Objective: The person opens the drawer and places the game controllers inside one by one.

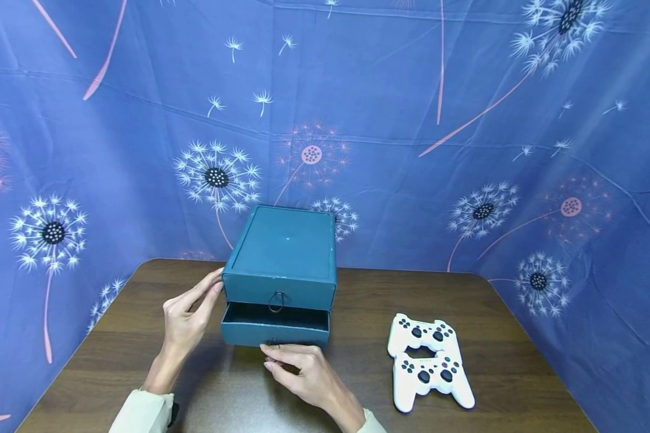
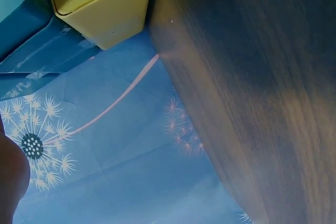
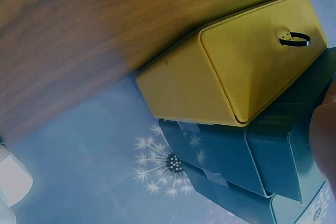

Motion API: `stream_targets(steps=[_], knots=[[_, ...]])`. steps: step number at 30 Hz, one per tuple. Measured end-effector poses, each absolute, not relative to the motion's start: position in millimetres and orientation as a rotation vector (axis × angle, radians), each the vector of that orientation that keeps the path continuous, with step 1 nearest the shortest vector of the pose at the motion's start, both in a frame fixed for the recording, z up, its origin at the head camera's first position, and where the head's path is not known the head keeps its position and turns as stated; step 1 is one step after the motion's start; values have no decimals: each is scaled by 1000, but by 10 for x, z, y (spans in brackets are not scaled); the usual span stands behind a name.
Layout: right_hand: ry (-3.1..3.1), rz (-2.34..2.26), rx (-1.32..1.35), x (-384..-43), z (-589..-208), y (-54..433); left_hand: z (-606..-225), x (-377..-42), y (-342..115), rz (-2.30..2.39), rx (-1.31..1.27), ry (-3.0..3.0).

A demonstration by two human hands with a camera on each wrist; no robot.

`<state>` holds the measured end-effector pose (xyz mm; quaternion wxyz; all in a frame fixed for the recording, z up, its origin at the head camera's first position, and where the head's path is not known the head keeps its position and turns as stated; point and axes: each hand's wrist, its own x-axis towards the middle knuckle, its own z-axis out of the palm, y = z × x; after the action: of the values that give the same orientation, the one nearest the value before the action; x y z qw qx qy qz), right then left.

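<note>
A teal two-drawer box (image 1: pixel 284 243) stands at the back of the table. Its lower drawer (image 1: pixel 276 335) is partly pulled out, while the upper one is closed, a ring pull (image 1: pixel 275 302) hanging on its front. My left hand (image 1: pixel 186 319) rests extended fingertips against the box's left side, near the front corner. At the lower drawer's front, my right hand (image 1: pixel 306 373) pinches its small pull with thumb and fingers. Under the teal box, a yellow drawer (image 3: pixel 257 56) with a black loop handle (image 3: pixel 296 39) shows in the right wrist view; the teal box hides it from the head view.
Two white game controllers (image 1: pixel 430 367) lie together at the right on the brown wooden table (image 1: pixel 498 337). Behind the table hangs a blue cloth (image 1: pixel 390 180) with dandelion prints. Strips of clear tape (image 3: pixel 215 178) show on the teal box's side.
</note>
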<state>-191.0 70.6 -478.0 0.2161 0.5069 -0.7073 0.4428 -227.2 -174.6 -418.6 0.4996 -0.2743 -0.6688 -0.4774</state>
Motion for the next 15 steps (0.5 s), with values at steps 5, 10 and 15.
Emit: stream_targets(steps=[5, 10, 15], knots=[[-1938, 1223, 1411, -1880, -4789, 697, -4218, -2297, -1769, -1147, -659, -1635], [-1922, 1225, 1420, -1850, -4798, 693, -4227, -2296, -1772, -1156, -652, -1647], [-1912, 1231, 1446, -1818, -4811, 702, -4232, -2288, -1770, -1152, -646, -1655]])
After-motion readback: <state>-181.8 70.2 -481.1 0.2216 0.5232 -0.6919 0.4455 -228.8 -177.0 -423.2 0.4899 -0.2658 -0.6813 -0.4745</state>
